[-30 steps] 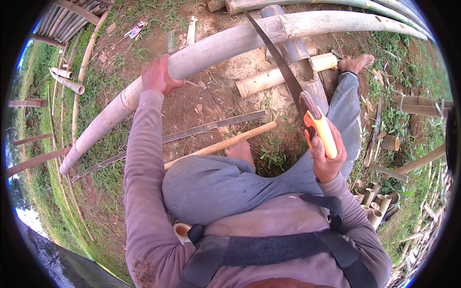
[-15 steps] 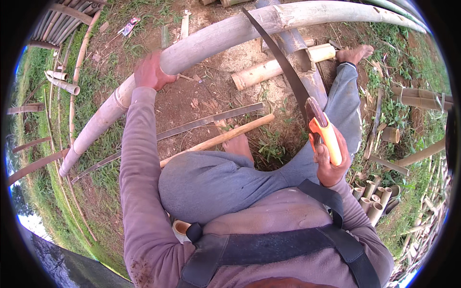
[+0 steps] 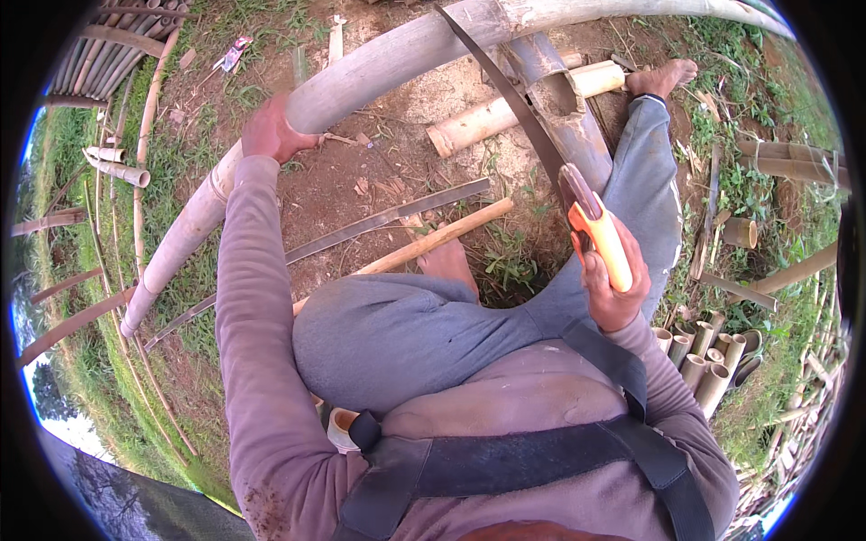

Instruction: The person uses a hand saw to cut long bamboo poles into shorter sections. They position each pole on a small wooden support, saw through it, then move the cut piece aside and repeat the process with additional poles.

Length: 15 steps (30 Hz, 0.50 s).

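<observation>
Step in hand: a long bamboo pole (image 3: pixel 379 68) is being sawn with a hand saw (image 3: pixel 532 135), its blade set on the pole's upper stretch.
Left hand (image 3: pixel 271 133): clenched on the pole, steadying it.
Right hand (image 3: pixel 613 279): grasping the saw's orange handle.
Next move: judged to need a steady stroke along the cut.
Change: the saw is drawn further back toward the body than before.

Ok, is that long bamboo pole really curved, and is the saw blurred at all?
Head view: the long bamboo pole bows mostly from fisheye bending toward the rim; the saw in the right hand looks sharp, no motion smear; the left hand is crisp too; light is soft and even, no glare, black corners from the lens.
</observation>
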Each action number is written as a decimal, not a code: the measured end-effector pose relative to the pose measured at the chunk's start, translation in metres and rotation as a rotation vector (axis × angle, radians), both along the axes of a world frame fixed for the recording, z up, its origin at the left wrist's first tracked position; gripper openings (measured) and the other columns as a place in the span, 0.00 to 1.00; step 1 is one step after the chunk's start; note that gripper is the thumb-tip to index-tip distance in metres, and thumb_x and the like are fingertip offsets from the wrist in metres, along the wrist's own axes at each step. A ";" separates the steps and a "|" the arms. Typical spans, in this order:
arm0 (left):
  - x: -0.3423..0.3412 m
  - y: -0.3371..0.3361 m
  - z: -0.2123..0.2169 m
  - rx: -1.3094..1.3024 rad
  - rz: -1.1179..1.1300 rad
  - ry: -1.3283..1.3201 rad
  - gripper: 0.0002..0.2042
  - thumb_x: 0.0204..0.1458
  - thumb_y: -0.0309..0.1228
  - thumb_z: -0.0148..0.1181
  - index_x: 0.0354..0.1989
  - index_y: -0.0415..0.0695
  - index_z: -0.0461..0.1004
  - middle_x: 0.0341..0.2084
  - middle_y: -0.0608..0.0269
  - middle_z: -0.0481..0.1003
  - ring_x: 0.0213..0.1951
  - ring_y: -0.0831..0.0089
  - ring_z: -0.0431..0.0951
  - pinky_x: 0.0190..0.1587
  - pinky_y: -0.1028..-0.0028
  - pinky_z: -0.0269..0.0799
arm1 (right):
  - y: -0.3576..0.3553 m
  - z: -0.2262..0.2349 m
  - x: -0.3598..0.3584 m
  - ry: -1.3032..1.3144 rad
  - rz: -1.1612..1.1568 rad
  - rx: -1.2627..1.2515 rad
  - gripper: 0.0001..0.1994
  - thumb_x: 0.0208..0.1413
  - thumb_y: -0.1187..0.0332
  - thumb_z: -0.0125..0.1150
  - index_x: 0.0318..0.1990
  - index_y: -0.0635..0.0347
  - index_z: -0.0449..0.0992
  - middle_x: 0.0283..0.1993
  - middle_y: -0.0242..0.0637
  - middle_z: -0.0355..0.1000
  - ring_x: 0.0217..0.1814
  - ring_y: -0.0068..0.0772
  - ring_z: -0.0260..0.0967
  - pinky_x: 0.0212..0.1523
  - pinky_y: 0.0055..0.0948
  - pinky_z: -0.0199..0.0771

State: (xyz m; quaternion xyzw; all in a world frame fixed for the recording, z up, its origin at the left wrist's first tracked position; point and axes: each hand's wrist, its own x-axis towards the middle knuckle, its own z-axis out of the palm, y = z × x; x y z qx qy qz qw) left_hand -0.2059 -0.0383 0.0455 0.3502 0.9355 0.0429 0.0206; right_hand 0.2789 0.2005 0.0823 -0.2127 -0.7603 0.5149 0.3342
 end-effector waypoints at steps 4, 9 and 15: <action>0.007 0.010 0.002 -0.007 0.006 0.022 0.46 0.30 0.50 0.84 0.62 0.46 0.74 0.54 0.50 0.80 0.57 0.49 0.80 0.61 0.55 0.75 | 0.015 -0.013 -0.035 0.044 -0.020 0.118 0.20 0.64 0.75 0.66 0.62 0.72 0.75 0.61 0.52 0.79 0.55 0.37 0.83 0.55 0.34 0.84; 0.006 0.021 0.012 -0.058 0.034 0.045 0.46 0.30 0.50 0.84 0.62 0.44 0.73 0.55 0.51 0.80 0.57 0.50 0.80 0.63 0.57 0.75 | 0.060 0.001 -0.182 0.019 -0.018 0.041 0.20 0.62 0.70 0.71 0.60 0.65 0.78 0.54 0.48 0.81 0.51 0.37 0.83 0.53 0.35 0.81; 0.019 0.001 0.009 -0.046 0.022 0.016 0.48 0.30 0.50 0.85 0.64 0.46 0.72 0.55 0.50 0.79 0.59 0.51 0.79 0.62 0.57 0.74 | 0.004 -0.001 -0.039 -0.015 -0.007 0.093 0.23 0.63 0.73 0.69 0.64 0.71 0.74 0.59 0.51 0.80 0.60 0.42 0.82 0.59 0.35 0.81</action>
